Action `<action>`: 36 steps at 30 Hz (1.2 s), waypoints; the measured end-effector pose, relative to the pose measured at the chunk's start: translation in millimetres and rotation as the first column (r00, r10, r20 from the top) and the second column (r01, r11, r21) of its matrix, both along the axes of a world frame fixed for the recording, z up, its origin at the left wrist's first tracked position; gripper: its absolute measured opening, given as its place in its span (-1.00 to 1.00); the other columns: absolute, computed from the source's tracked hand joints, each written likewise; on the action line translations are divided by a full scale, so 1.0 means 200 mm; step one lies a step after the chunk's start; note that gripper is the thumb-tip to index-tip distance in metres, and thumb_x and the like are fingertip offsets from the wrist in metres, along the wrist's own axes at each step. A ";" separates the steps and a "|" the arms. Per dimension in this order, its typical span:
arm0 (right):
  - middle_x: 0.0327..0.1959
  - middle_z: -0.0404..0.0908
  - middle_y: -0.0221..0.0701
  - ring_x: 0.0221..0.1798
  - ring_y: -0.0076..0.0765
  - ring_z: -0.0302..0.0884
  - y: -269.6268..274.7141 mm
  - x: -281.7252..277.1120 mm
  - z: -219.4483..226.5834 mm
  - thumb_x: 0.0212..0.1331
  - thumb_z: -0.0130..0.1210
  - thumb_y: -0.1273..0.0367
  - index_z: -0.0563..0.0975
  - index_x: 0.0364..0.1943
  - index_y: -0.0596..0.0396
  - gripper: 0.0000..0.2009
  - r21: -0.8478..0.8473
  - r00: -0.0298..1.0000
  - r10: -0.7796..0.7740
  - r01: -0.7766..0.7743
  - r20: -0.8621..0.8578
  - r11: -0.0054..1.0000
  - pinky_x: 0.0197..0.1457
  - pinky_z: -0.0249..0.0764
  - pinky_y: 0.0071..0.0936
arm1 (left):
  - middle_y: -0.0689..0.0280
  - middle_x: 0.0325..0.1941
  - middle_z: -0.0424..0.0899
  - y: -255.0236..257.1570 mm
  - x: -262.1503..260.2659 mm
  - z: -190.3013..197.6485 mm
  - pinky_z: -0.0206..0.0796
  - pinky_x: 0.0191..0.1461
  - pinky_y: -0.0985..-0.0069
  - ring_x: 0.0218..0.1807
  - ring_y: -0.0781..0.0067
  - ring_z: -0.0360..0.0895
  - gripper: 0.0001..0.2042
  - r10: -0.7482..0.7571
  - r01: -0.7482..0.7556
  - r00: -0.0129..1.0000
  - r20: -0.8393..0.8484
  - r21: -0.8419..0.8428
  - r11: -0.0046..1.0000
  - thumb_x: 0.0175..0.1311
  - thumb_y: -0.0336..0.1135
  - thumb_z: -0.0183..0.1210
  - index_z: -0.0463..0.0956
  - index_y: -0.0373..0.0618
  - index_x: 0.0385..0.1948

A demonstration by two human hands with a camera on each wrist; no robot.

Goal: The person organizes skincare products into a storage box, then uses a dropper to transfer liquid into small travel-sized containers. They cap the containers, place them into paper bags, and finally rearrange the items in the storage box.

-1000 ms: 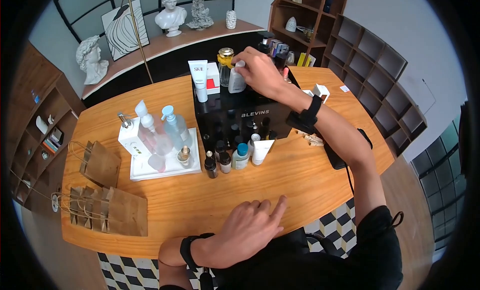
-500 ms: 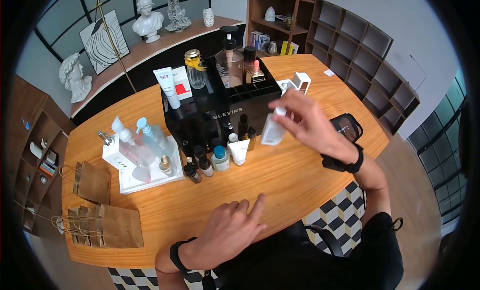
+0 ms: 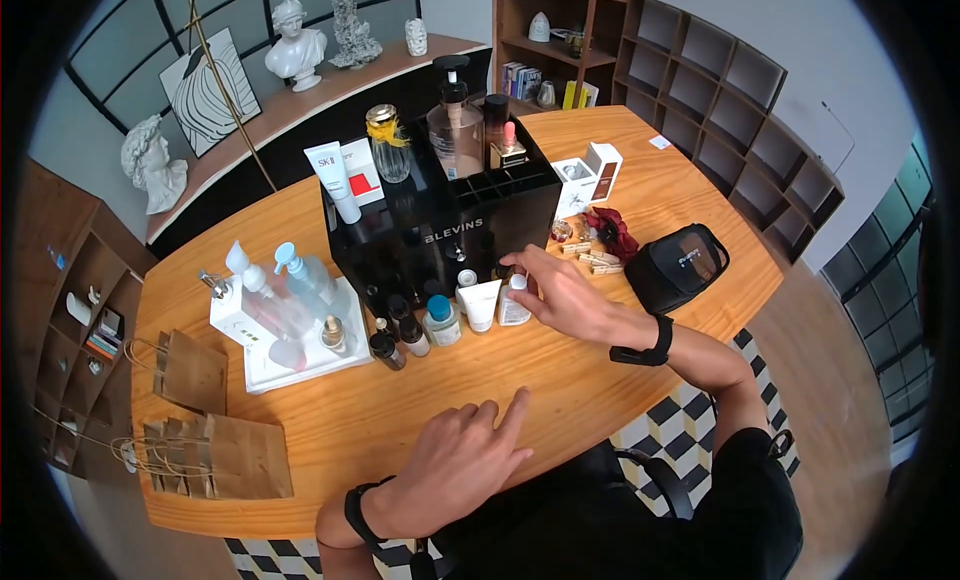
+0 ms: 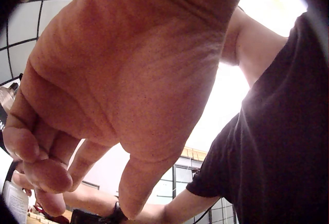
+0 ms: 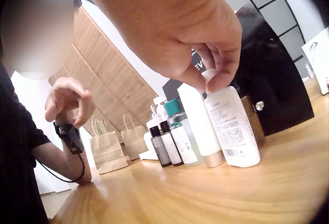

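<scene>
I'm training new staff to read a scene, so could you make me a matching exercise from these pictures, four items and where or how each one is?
Items
1. white bottle
2. SK-II tube
3. blue-pump bottle
4. black bag

Places and states
A. standing on the white tray
B. on the table, next to the dark red flower-like item
C. pinched at the cap by the right hand
D. on top of the black organizer

Right pairs: 1-C, 2-D, 3-A, 4-B
</scene>
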State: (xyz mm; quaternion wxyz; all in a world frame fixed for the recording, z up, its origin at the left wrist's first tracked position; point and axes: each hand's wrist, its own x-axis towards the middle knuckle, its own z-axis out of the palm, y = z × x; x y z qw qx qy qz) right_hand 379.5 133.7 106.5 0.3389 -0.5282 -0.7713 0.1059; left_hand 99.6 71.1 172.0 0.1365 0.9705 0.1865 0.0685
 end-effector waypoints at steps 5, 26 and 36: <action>-0.08 0.60 -0.04 -0.22 0.08 0.67 0.00 0.04 0.13 0.37 0.31 0.39 0.56 0.15 0.28 -0.64 -0.032 1.000 0.001 -0.001 -0.009 0.999 -0.13 0.59 -0.14 | 0.08 -0.34 0.65 0.01 0.00 0.00 0.57 -0.22 0.24 -0.32 0.08 0.70 -0.38 0.003 -0.003 1.000 0.007 -0.029 1.000 0.46 -0.06 0.30 0.41 -0.37 0.35; -0.35 0.74 -0.05 -0.28 0.09 0.73 0.73 0.25 0.42 0.21 0.44 0.28 0.72 -0.26 0.21 -0.76 0.224 0.937 -0.347 0.346 -0.036 0.911 -0.14 0.60 -0.07 | 0.04 -0.32 0.66 0.00 -0.02 0.03 0.57 -0.22 0.23 -0.32 0.04 0.69 -0.39 -0.012 0.012 1.000 -0.006 -0.035 0.999 0.48 -0.08 0.28 0.39 -0.39 0.36; -0.31 0.70 -0.36 -0.29 -0.52 0.63 0.30 0.22 0.64 0.32 0.38 0.45 0.57 0.22 0.25 -0.58 0.468 0.949 -0.126 0.255 -0.290 0.846 -0.28 0.56 -0.49 | 0.03 -0.31 0.67 0.01 0.00 0.03 0.57 -0.19 0.19 -0.30 0.00 0.70 -0.39 0.007 -0.010 0.999 -0.040 -0.072 0.997 0.49 -0.07 0.28 0.38 -0.35 0.38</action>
